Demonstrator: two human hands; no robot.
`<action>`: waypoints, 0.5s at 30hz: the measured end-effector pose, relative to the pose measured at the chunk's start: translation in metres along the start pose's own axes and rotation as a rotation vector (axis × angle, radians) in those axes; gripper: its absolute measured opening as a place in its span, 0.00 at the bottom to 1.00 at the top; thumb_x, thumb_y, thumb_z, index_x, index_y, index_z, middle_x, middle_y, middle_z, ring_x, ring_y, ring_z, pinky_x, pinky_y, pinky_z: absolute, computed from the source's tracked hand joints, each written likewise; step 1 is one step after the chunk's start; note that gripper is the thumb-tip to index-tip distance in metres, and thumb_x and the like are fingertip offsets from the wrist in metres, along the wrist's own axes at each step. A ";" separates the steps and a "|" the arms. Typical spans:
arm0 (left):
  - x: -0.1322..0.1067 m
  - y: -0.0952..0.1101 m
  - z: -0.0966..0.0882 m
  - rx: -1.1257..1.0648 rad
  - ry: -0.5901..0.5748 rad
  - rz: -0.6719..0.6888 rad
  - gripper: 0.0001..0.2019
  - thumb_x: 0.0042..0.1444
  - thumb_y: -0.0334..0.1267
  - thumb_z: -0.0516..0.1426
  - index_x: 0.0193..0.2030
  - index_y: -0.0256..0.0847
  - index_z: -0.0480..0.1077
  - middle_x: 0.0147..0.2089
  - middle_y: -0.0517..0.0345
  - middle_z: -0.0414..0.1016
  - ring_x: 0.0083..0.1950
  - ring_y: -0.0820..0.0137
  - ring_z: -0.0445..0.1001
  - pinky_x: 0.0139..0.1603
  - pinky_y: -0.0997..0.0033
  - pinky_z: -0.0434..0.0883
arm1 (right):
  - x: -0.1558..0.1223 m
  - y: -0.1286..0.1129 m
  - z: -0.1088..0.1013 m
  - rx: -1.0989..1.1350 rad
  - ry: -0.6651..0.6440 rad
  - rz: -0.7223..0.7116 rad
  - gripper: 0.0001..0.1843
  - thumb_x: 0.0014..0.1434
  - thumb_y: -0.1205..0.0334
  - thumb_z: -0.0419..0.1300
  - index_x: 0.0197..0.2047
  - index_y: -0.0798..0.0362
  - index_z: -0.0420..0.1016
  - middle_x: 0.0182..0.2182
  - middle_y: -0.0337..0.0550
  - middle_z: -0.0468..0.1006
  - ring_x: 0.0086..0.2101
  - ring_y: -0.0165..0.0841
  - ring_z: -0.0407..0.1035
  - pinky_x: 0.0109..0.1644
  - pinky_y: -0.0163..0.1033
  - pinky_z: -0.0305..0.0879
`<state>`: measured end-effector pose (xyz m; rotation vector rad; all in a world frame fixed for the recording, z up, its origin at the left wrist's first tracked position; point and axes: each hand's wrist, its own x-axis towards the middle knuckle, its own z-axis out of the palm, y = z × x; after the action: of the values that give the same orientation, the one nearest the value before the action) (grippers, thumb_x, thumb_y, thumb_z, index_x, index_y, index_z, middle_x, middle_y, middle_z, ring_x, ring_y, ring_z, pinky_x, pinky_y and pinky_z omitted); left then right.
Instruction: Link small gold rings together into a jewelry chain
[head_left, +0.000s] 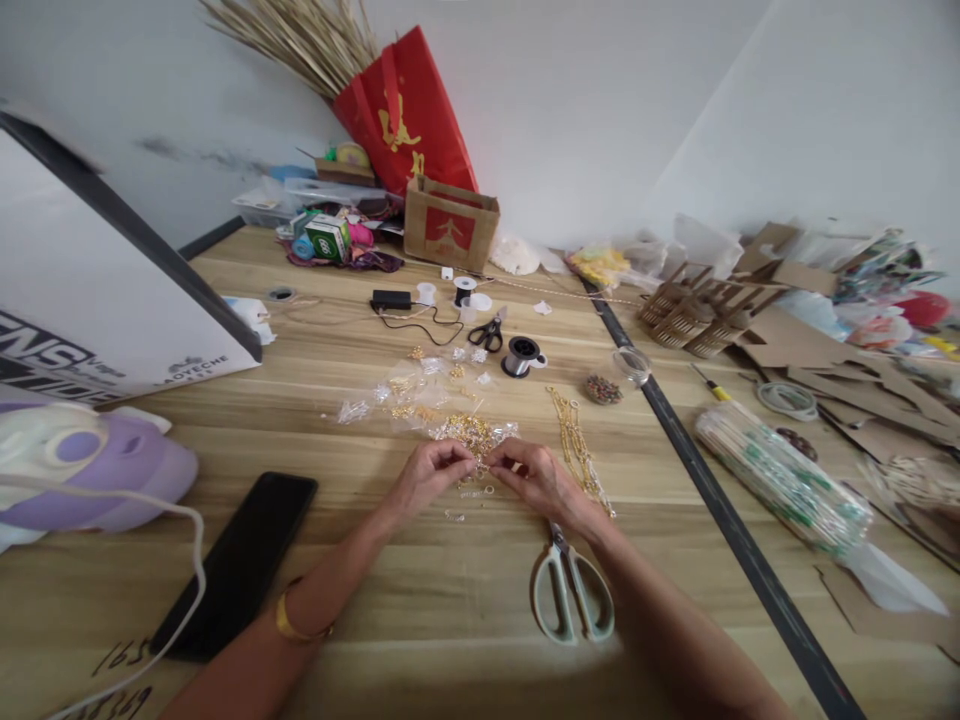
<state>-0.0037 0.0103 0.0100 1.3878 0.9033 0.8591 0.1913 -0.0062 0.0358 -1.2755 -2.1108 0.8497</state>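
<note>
Over a pile of small gold and silver jewelry findings (469, 432), my left hand (435, 475) and my right hand (532, 475) almost meet, fingertips pinched. Whatever is between the fingers is too small to make out. Just below them lie a few short silver chain pieces (454, 516) and a small ring (489, 490). Gold and silver chains (574, 440) stretch along the table to the right of my right hand. Under my right wrist is a pair of scissors with pale handles (574, 595), its blades partly hidden. Small plastic bags (405, 385) of findings spread behind the pile.
Behind the bags stand a wire spool (520, 357), black scissors (487, 332) and a dish of beads (603, 389). A black phone (240, 565) and a purple-and-white appliance (97, 470) with a cord are left. Bundled sticks (784, 480) and cardboard (885, 370) lie right.
</note>
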 end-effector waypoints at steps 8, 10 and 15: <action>0.001 -0.005 0.001 -0.168 0.067 -0.105 0.08 0.45 0.38 0.63 0.27 0.34 0.72 0.26 0.57 0.75 0.29 0.73 0.71 0.33 0.74 0.66 | -0.004 -0.004 0.001 0.064 0.067 0.024 0.06 0.58 0.67 0.55 0.37 0.54 0.74 0.30 0.40 0.76 0.29 0.28 0.69 0.32 0.31 0.65; 0.002 -0.009 0.001 -0.205 0.081 -0.103 0.08 0.44 0.37 0.64 0.27 0.34 0.73 0.26 0.57 0.75 0.29 0.73 0.71 0.33 0.74 0.67 | -0.004 -0.003 0.001 0.062 0.084 0.012 0.06 0.58 0.67 0.55 0.37 0.53 0.74 0.32 0.40 0.76 0.30 0.28 0.69 0.32 0.32 0.65; 0.003 -0.011 0.001 -0.285 0.077 -0.098 0.09 0.41 0.36 0.65 0.26 0.34 0.72 0.26 0.57 0.76 0.28 0.74 0.72 0.32 0.75 0.68 | -0.004 0.001 0.002 0.036 0.111 -0.019 0.06 0.59 0.68 0.56 0.37 0.53 0.74 0.32 0.40 0.76 0.30 0.29 0.70 0.34 0.32 0.66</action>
<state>-0.0022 0.0126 -0.0013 1.0623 0.8625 0.9318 0.1917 -0.0097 0.0330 -1.2534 -2.0083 0.7869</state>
